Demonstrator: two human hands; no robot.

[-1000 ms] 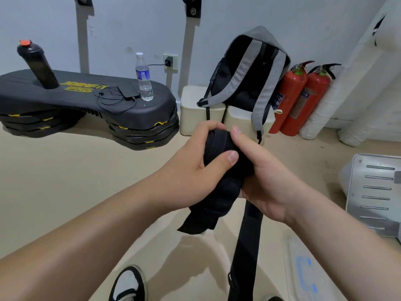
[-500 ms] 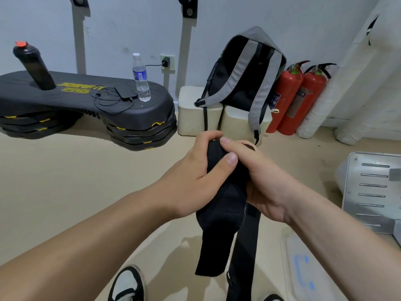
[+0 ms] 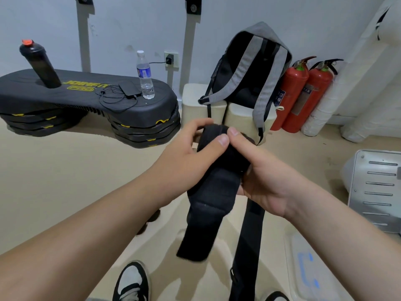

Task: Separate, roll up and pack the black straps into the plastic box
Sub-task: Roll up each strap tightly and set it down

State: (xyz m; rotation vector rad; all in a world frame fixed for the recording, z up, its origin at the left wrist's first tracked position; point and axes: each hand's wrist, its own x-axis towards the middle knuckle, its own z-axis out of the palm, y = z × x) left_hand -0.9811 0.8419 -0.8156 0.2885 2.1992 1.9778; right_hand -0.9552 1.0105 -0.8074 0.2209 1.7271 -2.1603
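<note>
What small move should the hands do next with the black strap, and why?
Probably begin rolling the padded strap down from its top end. The left hand and right hand both hold that end, but the rest hangs loose and unrolled, and the narrow strap dangles beside it.

Head-worn wide-angle view, facing forward and down, close above left hand (image 3: 191, 161) and right hand (image 3: 267, 183), floor (image 3: 65, 181) beyond

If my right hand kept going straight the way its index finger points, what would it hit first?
Most likely the left hand: its thumb sits just ahead of that fingertip of the right hand, on the black strap both grip.
</note>
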